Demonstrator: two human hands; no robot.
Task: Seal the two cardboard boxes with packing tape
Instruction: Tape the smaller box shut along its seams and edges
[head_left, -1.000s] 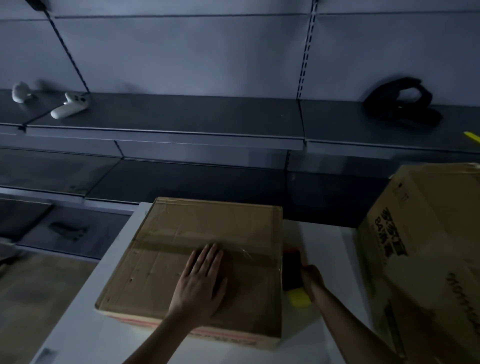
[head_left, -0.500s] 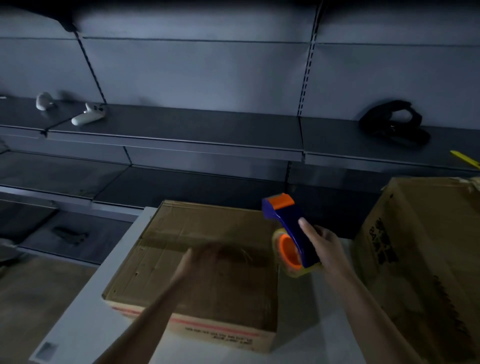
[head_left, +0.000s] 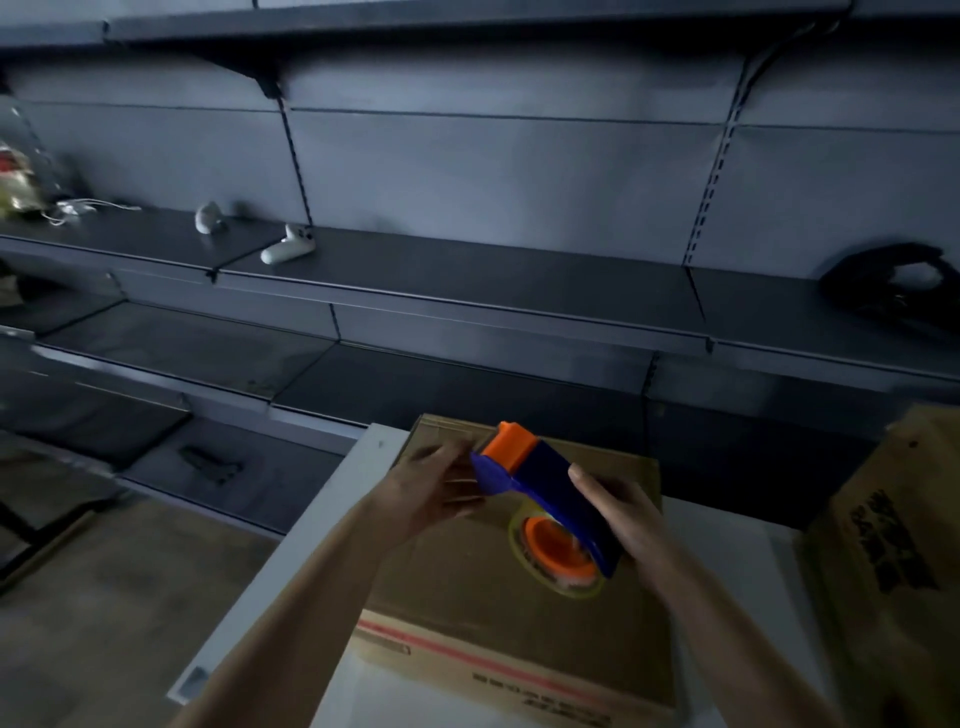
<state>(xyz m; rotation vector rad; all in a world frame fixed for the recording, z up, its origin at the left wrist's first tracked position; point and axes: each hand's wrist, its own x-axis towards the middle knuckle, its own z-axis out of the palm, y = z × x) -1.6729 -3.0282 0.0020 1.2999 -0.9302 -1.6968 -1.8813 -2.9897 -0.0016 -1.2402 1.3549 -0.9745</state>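
The tape dispenser (head_left: 550, 493) is gripped by the right hand (head_left: 628, 525); the state of the blurred left hand (head_left: 421, 493) cannot be told. Its tape (head_left: 566, 590) should be pulled out straight.

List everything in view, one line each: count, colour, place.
cardboard box: one, brown, lying flat on the table, centre.
second cardboard box: one, brown with black print, at the right edge of view.
tape dispenser: one, blue and orange, held above the flat box.
table: one, white, under the flat box.
shelves: several, grey, along the back wall.
controllers: two, white, on the left of the shelf.
cable: one, white, far left of that shelf.
strap-like item: one, black, on the right of the shelf.
left hand: one, blurred, by the dispenser's orange front.
right hand: one, grips the dispenser.
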